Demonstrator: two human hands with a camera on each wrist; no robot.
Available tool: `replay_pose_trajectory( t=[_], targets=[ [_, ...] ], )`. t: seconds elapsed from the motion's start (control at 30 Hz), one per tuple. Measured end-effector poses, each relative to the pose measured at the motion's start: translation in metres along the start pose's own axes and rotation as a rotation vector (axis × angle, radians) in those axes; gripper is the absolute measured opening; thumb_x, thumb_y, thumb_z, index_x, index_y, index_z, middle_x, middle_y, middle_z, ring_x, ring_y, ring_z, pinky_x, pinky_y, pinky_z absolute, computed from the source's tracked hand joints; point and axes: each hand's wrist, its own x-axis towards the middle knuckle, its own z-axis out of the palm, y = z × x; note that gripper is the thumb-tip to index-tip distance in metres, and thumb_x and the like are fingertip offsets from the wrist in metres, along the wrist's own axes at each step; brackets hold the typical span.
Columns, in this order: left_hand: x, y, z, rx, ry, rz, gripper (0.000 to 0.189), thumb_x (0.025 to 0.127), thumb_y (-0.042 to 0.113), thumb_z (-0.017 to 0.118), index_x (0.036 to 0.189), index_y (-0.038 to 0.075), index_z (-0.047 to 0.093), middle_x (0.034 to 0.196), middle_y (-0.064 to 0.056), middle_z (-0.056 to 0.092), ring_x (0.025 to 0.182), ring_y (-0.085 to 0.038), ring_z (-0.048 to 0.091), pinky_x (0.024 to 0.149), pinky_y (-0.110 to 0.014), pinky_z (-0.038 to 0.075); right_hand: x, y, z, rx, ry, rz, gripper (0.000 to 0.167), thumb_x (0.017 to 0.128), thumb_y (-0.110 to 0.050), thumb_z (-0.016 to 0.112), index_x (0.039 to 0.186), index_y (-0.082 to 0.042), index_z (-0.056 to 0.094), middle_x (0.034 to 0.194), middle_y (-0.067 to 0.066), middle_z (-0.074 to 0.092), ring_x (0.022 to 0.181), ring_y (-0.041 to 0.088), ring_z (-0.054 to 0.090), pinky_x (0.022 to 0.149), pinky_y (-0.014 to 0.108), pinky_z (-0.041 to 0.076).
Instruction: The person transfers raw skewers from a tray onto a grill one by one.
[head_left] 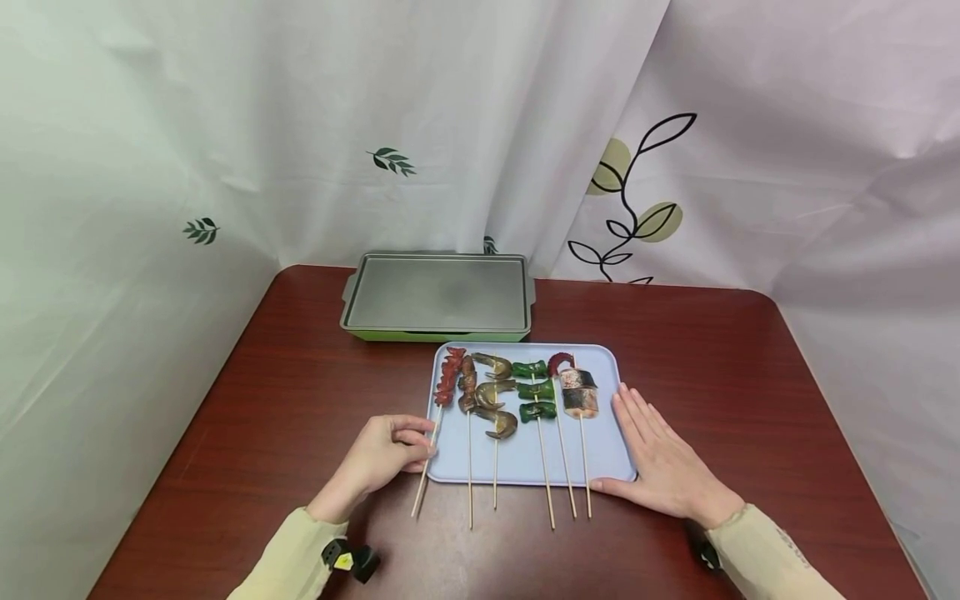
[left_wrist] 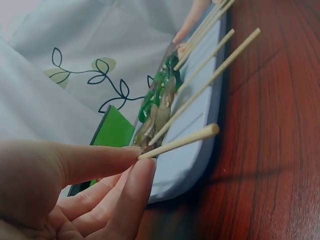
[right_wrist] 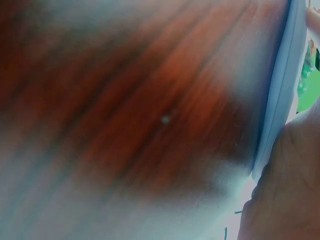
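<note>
My left hand pinches the wooden stick of a red skewer between thumb and fingertip, at the left edge of a pale blue tray. The skewer's food end lies over the tray. At the tray's right edge rests my right hand, its fingers straight and the thumb by the near corner. Side by side on the tray lie a brown skewer, a shrimp-like skewer, a green rolled skewer, a dark red curled skewer and a skewer with dark-and-pale chunks.
Behind the tray stands a green electric griddle with a grey flat plate. Several sticks overhang the tray's near edge. White curtains with leaf prints border the reddish-brown table at the back and sides.
</note>
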Motion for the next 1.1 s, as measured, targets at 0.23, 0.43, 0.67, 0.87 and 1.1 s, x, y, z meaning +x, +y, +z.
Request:
replay_pose_trajectory(
  t=[0.23,0.43,0.67,0.87,1.1],
  targets=[
    [-0.005,0.006,0.0,-0.02,-0.015,0.025,0.031,0.088,-0.01,0.072,0.119,-0.013,0.067,0.086,-0.015,0.073,0.076,-0.018,0.07,0.064,-0.032,0.062,-0.001,0.0,0.0,-0.003,-0.006,0.001,0.12,0.083,-0.079,0.06,0.157,0.008,0.025,0.165,0.024,0.016,0.15,0.04,0.018,0.124,0.036,0.008],
    [-0.009,0.014,0.0,-0.042,-0.018,0.054,0.033,0.09,-0.009,0.07,0.121,-0.014,0.065,0.088,-0.016,0.073,0.078,-0.021,0.071,0.063,-0.031,0.062,-0.001,0.0,0.0,-0.014,-0.012,0.003,0.12,0.083,-0.081,0.059,0.157,0.008,0.025,0.165,0.024,0.017,0.151,0.039,0.018,0.124,0.039,0.008],
    [-0.007,0.015,-0.001,-0.04,-0.01,0.068,0.033,0.089,-0.01,0.07,0.122,-0.013,0.065,0.089,-0.016,0.073,0.082,-0.031,0.072,0.064,-0.031,0.062,0.0,0.001,0.0,-0.03,0.007,-0.011,0.12,0.083,-0.081,0.059,0.156,0.008,0.026,0.164,0.025,0.019,0.15,0.04,0.02,0.124,0.04,0.007],
    [-0.005,0.019,-0.004,-0.018,0.032,0.075,0.033,0.087,-0.009,0.073,0.12,-0.011,0.067,0.09,-0.018,0.073,0.083,-0.037,0.072,0.064,-0.034,0.062,0.001,0.001,0.0,-0.016,0.002,-0.007,0.12,0.083,-0.08,0.059,0.156,0.008,0.026,0.164,0.025,0.018,0.15,0.039,0.019,0.124,0.038,0.005],
    [-0.001,0.029,-0.015,0.011,0.107,0.086,0.034,0.086,-0.007,0.076,0.119,-0.008,0.069,0.089,-0.014,0.074,0.077,-0.031,0.072,0.063,-0.034,0.062,0.001,0.0,0.0,-0.01,-0.014,0.01,0.12,0.083,-0.081,0.058,0.157,0.007,0.025,0.165,0.024,0.017,0.151,0.038,0.018,0.124,0.039,0.007]
  ],
)
